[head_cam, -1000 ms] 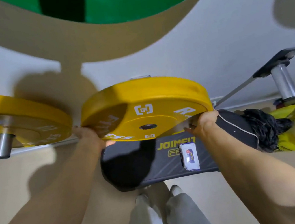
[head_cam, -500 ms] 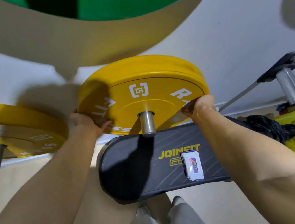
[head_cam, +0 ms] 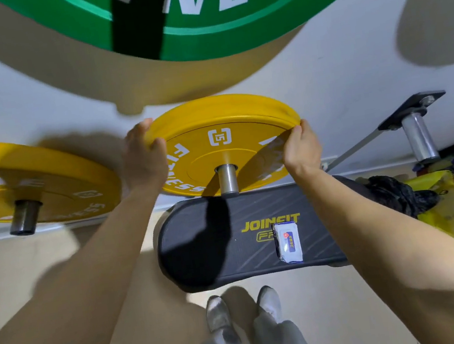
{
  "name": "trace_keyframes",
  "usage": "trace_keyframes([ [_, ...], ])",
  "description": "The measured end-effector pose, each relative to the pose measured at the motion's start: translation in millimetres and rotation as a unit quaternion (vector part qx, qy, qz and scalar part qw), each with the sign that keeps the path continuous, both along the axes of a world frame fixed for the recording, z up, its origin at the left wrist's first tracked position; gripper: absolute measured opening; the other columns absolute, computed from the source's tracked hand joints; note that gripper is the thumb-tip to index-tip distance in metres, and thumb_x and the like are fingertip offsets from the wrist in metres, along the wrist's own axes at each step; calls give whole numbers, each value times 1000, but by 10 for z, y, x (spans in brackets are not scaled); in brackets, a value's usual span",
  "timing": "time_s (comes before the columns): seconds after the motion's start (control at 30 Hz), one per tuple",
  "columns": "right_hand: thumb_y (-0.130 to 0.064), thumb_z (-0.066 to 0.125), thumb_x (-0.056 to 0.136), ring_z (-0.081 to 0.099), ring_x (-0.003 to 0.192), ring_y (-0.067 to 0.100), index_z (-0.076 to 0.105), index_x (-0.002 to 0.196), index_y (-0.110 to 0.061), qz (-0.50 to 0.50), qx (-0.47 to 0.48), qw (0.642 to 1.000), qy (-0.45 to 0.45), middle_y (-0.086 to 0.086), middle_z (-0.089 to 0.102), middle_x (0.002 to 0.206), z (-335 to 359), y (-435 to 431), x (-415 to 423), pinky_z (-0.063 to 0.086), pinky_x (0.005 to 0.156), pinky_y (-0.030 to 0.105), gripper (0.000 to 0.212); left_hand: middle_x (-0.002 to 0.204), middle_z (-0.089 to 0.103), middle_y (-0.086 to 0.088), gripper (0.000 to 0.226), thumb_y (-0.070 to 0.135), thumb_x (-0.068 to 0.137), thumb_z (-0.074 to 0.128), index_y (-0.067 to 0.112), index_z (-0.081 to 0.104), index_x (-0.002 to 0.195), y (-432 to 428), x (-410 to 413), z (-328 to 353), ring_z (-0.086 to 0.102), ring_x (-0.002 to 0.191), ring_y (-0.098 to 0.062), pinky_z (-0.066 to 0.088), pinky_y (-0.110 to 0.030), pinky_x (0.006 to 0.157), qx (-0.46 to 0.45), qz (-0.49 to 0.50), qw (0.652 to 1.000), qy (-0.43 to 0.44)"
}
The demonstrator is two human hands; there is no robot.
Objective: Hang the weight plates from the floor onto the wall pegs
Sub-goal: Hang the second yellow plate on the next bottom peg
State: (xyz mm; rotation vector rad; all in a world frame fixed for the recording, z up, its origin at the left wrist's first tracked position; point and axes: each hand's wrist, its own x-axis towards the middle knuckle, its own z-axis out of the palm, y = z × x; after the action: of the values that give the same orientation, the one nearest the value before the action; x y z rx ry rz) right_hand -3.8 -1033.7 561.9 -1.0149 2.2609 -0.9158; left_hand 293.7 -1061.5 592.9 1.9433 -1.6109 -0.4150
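Observation:
A yellow weight plate [head_cam: 223, 131] hangs on a steel wall peg [head_cam: 227, 179] that pokes through its centre hole, close to the white wall. My left hand [head_cam: 144, 160] grips the plate's left rim, fingers behind and thumb on the face. My right hand [head_cam: 301, 148] grips its right rim. A second yellow plate [head_cam: 46, 179] hangs on another peg [head_cam: 23, 216] to the left. A big green plate [head_cam: 198, 15] hangs above.
A bare steel peg [head_cam: 419, 139] on a black bracket juts from the wall at the right. Below the plate lies a black JOINFIT board [head_cam: 229, 238] with a small white packet [head_cam: 288, 242] on it. A yellow bag [head_cam: 439, 200] with black stuff lies on the floor at the right.
The plate went from tilted in front of the peg to threaded on it and pushed back toward the wall. Both hands stayed on its rim, the left one shifting higher.

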Motion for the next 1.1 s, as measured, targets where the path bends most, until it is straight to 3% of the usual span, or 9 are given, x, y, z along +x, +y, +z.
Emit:
trace_keyframes([
  [0.07,-41,16,99,49,127,39,49,140,-9,34,16,999,8,16,55,140,3,15,-37,36,110,48,61,150,48,-9,57,16,91,51,20,45,148,115,-96,35,47,132,-29,38,-38,103,18,-60,998,-19],
  [0.17,-38,18,106,45,133,39,42,148,-9,59,34,998,17,16,48,148,11,44,-84,32,112,45,56,160,32,-8,75,7,85,54,18,30,156,263,-135,-27,41,140,-30,41,-43,103,19,-87,991,-104],
  [0.33,-43,17,106,55,113,43,49,122,-11,68,0,996,53,17,59,127,-58,80,-71,41,94,48,48,158,33,-17,75,6,82,53,8,31,154,261,-180,-180,37,143,-33,39,-45,110,-18,-80,993,-86],
  [0.5,-50,13,102,54,117,44,47,133,-11,69,1,994,80,18,58,134,-126,58,-124,42,98,51,60,154,38,-19,75,3,79,49,7,34,153,254,-173,-312,42,138,-37,44,-50,106,-65,-77,991,-90],
  [0.67,-52,13,102,56,107,46,45,128,-11,56,-21,990,125,20,60,126,-242,102,-32,44,90,51,58,153,40,-16,78,5,77,53,8,34,152,276,-174,-397,43,137,-35,49,-49,101,-90,-67,987,-114],
  [0.77,-54,16,102,55,112,46,39,139,-14,65,-28,988,140,16,55,136,-289,133,-13,45,91,51,59,156,34,-11,82,12,76,55,12,28,153,264,-254,-465,39,140,-31,51,-48,99,-74,-36,990,-112],
  [0.87,-49,22,104,54,113,47,36,143,-15,78,-34,985,153,17,52,138,-265,168,-16,44,91,50,54,155,34,-9,82,13,75,56,14,28,152,234,-292,-532,39,140,-29,51,-48,98,-82,-15,991,-103],
  [0.97,-36,34,105,47,119,47,31,151,-14,91,-34,981,166,20,44,144,-195,237,20,36,102,51,51,154,37,-10,82,10,74,56,14,28,151,211,-227,-597,43,136,-32,50,-49,99,-88,-2,992,-89],
  [1.1,-25,46,94,43,118,45,27,155,-22,135,-40,969,204,15,41,145,-26,228,90,37,102,49,64,147,45,-13,81,10,75,59,15,28,150,258,-52,-682,54,122,-39,53,-50,89,-54,4,997,-59],
])
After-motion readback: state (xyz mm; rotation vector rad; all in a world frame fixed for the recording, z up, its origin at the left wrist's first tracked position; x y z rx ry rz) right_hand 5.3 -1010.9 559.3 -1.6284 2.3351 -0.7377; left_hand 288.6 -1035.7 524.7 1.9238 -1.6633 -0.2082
